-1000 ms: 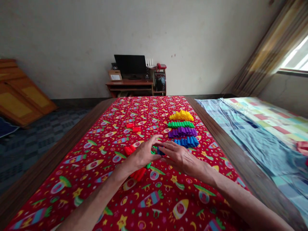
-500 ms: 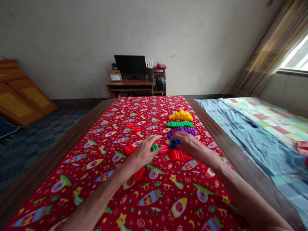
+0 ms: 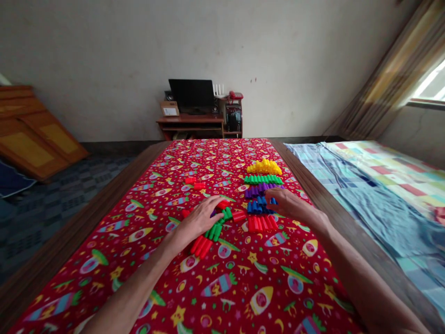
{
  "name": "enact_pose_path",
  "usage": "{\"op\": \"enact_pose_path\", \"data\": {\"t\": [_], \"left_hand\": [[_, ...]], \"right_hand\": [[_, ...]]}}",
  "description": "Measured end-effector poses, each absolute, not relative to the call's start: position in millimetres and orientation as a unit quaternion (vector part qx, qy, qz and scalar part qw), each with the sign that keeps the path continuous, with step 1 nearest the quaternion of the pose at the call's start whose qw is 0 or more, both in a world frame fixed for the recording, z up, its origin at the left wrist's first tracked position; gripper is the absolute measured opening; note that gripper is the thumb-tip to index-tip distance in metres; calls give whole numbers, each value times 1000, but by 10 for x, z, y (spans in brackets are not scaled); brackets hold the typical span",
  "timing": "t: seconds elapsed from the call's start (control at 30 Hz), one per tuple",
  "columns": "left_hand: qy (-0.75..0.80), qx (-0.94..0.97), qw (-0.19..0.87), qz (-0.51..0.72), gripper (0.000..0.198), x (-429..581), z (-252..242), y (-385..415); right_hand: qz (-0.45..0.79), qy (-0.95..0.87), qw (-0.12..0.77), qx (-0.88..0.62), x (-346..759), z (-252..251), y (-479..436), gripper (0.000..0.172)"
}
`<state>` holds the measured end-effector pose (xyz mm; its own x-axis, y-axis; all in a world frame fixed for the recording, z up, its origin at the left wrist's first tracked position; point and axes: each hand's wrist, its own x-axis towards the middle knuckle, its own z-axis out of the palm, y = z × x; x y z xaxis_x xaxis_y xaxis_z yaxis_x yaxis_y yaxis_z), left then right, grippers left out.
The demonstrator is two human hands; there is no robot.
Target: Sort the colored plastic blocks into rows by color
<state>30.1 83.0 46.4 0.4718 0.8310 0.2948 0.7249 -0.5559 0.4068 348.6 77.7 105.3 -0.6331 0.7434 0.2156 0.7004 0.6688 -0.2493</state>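
My left hand (image 3: 202,217) lies over a loose mixed pile of short plastic tube-like pieces, its thumb and fingers apart. Green pieces (image 3: 214,231) and red pieces (image 3: 200,247) show beside it, and a bit of purple peeks out under the palm. My right hand (image 3: 285,202) is curled at the right end of a row of blue pieces (image 3: 257,205), its fingers closed around a blue piece (image 3: 273,201). Purple (image 3: 255,190), green (image 3: 263,179) and yellow (image 3: 264,167) rows lie beyond; a red row (image 3: 260,223) lies nearer me.
A red rocket-print cloth (image 3: 222,283) covers the table, whose brown wooden edge (image 3: 295,169) shows along the sides. Two red pieces (image 3: 199,186) lie apart at the left. A bed (image 3: 375,195) stands at the right, and a desk with a monitor (image 3: 192,95) at the far wall.
My right hand has moved right along the blue row, uncovering more of the blue and red rows. My left hand has shifted slightly left, showing more green and red pieces.
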Motion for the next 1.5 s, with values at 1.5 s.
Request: {"op": "enact_pose_path", "data": {"t": [1.5], "left_hand": [[430, 859, 64, 271, 22, 449, 634, 823]], "right_hand": [[3, -902, 125, -413, 3396, 1034, 663, 15]]}}
